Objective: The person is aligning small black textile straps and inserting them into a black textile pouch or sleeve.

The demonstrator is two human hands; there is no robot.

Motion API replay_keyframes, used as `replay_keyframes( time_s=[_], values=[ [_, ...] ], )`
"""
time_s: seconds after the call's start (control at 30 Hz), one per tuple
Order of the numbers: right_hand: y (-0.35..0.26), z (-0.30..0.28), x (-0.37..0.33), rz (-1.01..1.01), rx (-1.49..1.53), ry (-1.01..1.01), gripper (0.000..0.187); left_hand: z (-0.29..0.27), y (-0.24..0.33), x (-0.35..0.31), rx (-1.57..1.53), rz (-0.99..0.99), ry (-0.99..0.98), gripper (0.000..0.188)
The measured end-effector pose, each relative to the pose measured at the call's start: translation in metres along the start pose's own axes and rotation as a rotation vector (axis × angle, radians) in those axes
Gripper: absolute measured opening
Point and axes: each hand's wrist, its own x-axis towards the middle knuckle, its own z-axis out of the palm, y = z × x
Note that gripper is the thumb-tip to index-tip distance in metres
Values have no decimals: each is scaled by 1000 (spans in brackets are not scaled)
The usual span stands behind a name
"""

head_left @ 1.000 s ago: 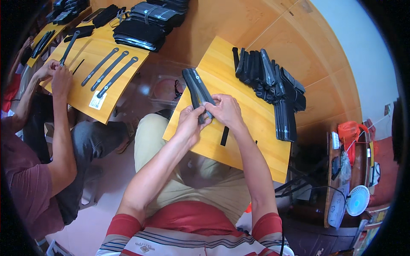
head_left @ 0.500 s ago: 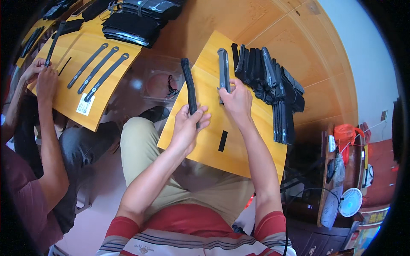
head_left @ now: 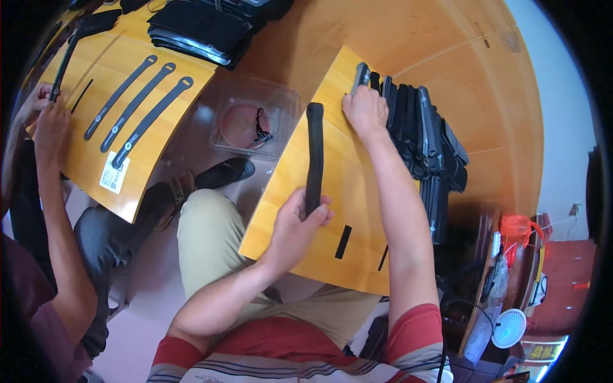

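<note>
In my left hand [head_left: 299,225], closed around its lower end, a bundle of black hook-and-loop straps [head_left: 315,153] points up and away from me over the yellow board. My right hand [head_left: 366,110] is farther off, at the board's far end, its fingers closed over the near part of a dark grey strap [head_left: 361,74]; the fingertips are partly hidden. Just right of that hand lies a long pile of black and grey straps [head_left: 421,121], stacked in bundles. A short black strip [head_left: 343,242] lies flat on the board near my left hand.
My yellow board [head_left: 268,220] has a thin black strip [head_left: 383,258] by my right forearm. On the left, a co-worker's hands [head_left: 48,118] hold a strap over another board [head_left: 137,175] bearing 3 grey straps [head_left: 121,96]. Between the boards sits a clear plastic box [head_left: 281,102].
My right hand has moved away from me and right with the grey strap, up to the pile. My left hand has shifted slightly right and nearer, still holding its strap bundle.
</note>
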Motion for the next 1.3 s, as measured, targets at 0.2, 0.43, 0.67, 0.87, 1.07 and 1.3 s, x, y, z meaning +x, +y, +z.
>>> replay_keyframes(
  time_s=[0.2,0.43,0.67,0.87,1.07,1.3],
  values=[
    [-2,-2,27,-80,-163,-117,28,-6,8,-3,173,-59,-55,26],
    [6,-21,-11,-119,59,88,37,-6,13,-4,80,-25,-122,22],
    [-1,-45,-174,-19,1134,-167,22,-8,14,-17,5,-48,-92,25],
    [-1,-67,-282,137,1443,-121,27,3,6,-46,183,43,-281,30],
    [15,-73,-338,162,1483,26,31,27,2,-95,359,47,-429,27],
    [23,-119,-384,69,1606,54,29,28,-5,-143,333,108,-394,39]
  ],
)
